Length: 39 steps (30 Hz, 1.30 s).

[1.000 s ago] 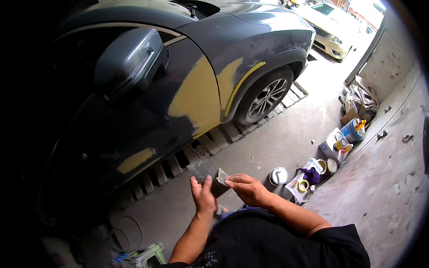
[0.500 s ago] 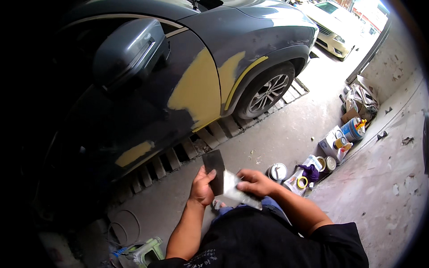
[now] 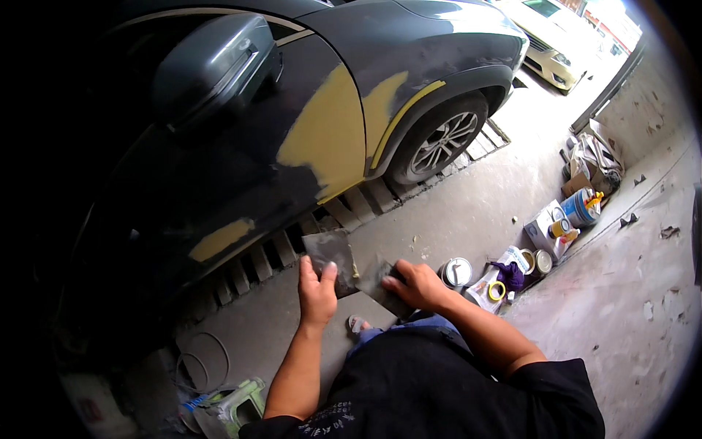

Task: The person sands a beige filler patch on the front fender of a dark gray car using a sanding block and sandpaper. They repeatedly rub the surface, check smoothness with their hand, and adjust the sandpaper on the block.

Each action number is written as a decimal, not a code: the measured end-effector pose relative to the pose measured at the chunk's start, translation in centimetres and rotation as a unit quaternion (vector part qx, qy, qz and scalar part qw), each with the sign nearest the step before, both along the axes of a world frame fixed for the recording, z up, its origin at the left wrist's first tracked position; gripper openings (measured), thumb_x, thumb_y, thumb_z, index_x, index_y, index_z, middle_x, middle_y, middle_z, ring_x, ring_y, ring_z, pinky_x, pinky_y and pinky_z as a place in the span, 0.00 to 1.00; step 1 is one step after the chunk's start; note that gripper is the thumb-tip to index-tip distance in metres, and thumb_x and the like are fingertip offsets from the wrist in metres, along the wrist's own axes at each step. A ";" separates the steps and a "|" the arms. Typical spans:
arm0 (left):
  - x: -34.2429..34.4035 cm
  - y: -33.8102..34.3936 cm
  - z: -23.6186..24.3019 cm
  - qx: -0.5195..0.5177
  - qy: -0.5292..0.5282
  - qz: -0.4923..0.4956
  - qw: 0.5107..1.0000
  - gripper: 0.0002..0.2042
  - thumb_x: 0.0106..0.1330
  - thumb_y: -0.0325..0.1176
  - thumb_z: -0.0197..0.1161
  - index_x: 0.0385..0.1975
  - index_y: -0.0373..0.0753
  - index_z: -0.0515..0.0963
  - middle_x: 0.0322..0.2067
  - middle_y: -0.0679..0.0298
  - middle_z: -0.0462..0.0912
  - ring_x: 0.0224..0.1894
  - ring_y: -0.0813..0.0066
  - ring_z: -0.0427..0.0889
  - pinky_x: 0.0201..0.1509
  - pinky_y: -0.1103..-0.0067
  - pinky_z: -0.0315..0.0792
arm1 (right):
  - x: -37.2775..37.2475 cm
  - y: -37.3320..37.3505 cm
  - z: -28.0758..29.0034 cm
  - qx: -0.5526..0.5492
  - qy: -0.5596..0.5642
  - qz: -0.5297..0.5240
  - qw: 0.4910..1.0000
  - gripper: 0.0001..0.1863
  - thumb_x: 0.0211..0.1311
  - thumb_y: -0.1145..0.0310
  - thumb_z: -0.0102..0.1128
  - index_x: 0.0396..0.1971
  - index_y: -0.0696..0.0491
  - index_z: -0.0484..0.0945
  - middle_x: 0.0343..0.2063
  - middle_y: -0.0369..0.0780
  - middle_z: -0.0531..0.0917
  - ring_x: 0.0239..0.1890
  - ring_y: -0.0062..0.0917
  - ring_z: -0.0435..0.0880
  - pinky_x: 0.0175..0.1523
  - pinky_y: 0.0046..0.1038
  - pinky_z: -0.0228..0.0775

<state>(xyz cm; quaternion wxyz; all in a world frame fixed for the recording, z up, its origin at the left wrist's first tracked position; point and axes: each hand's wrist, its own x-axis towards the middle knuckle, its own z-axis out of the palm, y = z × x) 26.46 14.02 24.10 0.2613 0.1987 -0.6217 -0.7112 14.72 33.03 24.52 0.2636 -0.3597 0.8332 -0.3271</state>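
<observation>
My left hand grips a flat, dark grey putty spreader, its thumb lying across the face. My right hand is closed round a second putty spreader, tilted and partly hidden by the fingers. A smear of pale yellow putty shows at the edge of the left spreader, where the two plates come close; whether they touch I cannot tell. Ahead stands a dark grey car. Yellow putty covers part of its front door and fender, with a smaller patch lower on the door.
Yellow tape follows the wheel arch above the front wheel. At right stand a lidded can, a tape roll, a purple cloth and a blue tin along the wall. A green stool-like object and a hose lie lower left.
My left hand has shifted left and up, turning its spreader to show more of its face. My right spreader has swung from pale and bright to darker, and the putty smear is now visible.
</observation>
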 end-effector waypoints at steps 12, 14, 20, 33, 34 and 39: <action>2.9 -2.6 -3.6 0.095 -0.076 -0.036 0.992 0.15 0.64 0.22 0.55 0.50 0.34 0.69 0.45 0.63 0.78 0.47 0.77 0.75 0.54 0.78 0.68 | -2.1 0.6 -4.0 0.061 -0.127 -0.123 0.982 0.25 0.61 0.56 0.60 0.48 0.60 0.73 0.37 0.54 0.82 0.43 0.41 0.83 0.47 0.35 0.72; 2.8 -2.7 -3.3 0.138 -0.060 -0.020 0.988 0.18 0.63 0.23 0.55 0.53 0.33 0.68 0.46 0.62 0.77 0.48 0.76 0.75 0.55 0.77 0.68 | -1.2 0.6 -4.4 -0.019 -0.193 -0.162 0.968 0.28 0.62 0.60 0.60 0.58 0.58 0.67 0.42 0.52 0.82 0.48 0.37 0.81 0.50 0.33 0.71; 2.2 -0.5 -0.9 0.363 0.039 -0.019 0.931 0.22 0.68 0.36 0.54 0.60 0.41 0.64 0.51 0.60 0.74 0.53 0.68 0.73 0.58 0.68 0.69 | 2.3 -1.6 -2.3 -0.173 -0.270 -0.033 0.947 0.23 0.67 0.71 0.53 0.61 0.56 0.67 0.51 0.40 0.78 0.54 0.22 0.73 0.58 0.25 0.64; 2.4 1.2 -2.1 0.224 0.010 -0.053 0.973 0.41 0.65 0.70 0.28 0.65 0.39 0.58 0.55 0.56 0.70 0.50 0.70 0.72 0.54 0.74 0.68 | 6.8 -4.5 -1.3 -0.218 -0.363 -0.042 0.905 0.18 0.70 0.73 0.48 0.58 0.60 0.71 0.50 0.40 0.79 0.53 0.21 0.74 0.58 0.23 0.64; 2.7 1.2 -2.9 0.195 0.003 -0.072 0.978 0.41 0.65 0.70 0.29 0.64 0.39 0.59 0.54 0.57 0.71 0.47 0.70 0.74 0.51 0.74 0.70 | 6.8 -4.6 -1.0 -0.225 -0.339 -0.037 0.913 0.19 0.69 0.73 0.49 0.58 0.60 0.71 0.50 0.41 0.79 0.54 0.21 0.74 0.59 0.23 0.64; 5.8 1.0 -2.1 0.102 -0.130 -0.232 0.959 0.34 0.67 0.62 0.46 0.62 0.38 0.63 0.53 0.58 0.73 0.49 0.65 0.78 0.48 0.65 0.78 | 0.5 -6.8 1.4 -0.249 -0.212 -0.135 0.935 0.20 0.68 0.69 0.51 0.58 0.59 0.71 0.43 0.36 0.80 0.41 0.16 0.74 0.49 0.18 0.67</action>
